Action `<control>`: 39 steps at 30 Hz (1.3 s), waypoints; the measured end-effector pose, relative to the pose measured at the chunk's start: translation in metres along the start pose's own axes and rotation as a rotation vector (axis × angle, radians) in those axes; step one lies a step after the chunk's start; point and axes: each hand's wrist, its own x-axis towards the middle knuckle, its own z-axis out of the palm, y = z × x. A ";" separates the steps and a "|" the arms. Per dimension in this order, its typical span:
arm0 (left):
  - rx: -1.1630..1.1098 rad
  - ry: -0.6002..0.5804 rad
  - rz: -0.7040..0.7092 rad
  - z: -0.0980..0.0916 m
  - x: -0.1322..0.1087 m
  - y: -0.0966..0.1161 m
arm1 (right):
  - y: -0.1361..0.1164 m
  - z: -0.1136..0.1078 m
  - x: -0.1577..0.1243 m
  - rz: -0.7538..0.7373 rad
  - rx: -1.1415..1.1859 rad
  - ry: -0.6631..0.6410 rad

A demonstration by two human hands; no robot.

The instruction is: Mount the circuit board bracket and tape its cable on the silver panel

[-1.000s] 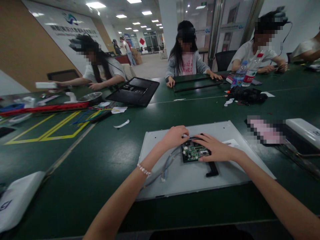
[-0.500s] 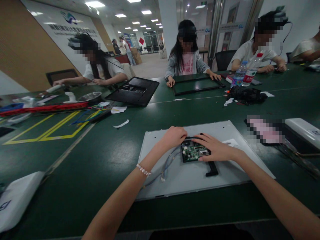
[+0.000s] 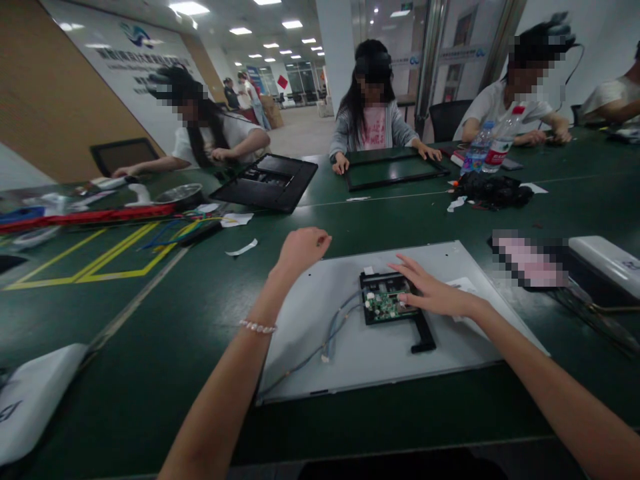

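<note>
A large light-grey panel (image 3: 310, 333) lies flat on the green table. On it rests a black bracket (image 3: 424, 337) carrying a green circuit board (image 3: 383, 305). A grey-blue cable (image 3: 333, 327) leads from the board's left side to the panel's left edge. My right hand (image 3: 433, 292) has its fingers spread over the right part of the board and bracket, thumb on or just above the board. My left hand (image 3: 303, 248) is raised over the panel's far left edge, fingers curled closed; whatever they may hold is hidden.
A phone (image 3: 530, 260) and a white power bank (image 3: 607, 257) lie to the right, another white device (image 3: 37, 393) at the left. Across the table, several people sit near a black back cover (image 3: 295, 183), a black frame (image 3: 395, 181) and bottles (image 3: 503, 143).
My left hand has moved off the bracket's far edge, leftward and slightly up. My right hand stays at the board, its fingers a little more lifted. The person at far left has leaned right.
</note>
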 end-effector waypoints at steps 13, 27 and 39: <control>0.025 0.225 -0.723 0.044 -0.040 -0.153 | 0.026 0.010 0.013 0.088 0.174 0.239; 0.046 -0.006 -0.712 0.074 -0.058 -0.154 | 0.026 0.012 0.012 0.033 0.050 0.215; 0.057 -0.006 -0.740 0.071 -0.058 -0.151 | 0.032 0.015 0.012 0.013 0.000 0.196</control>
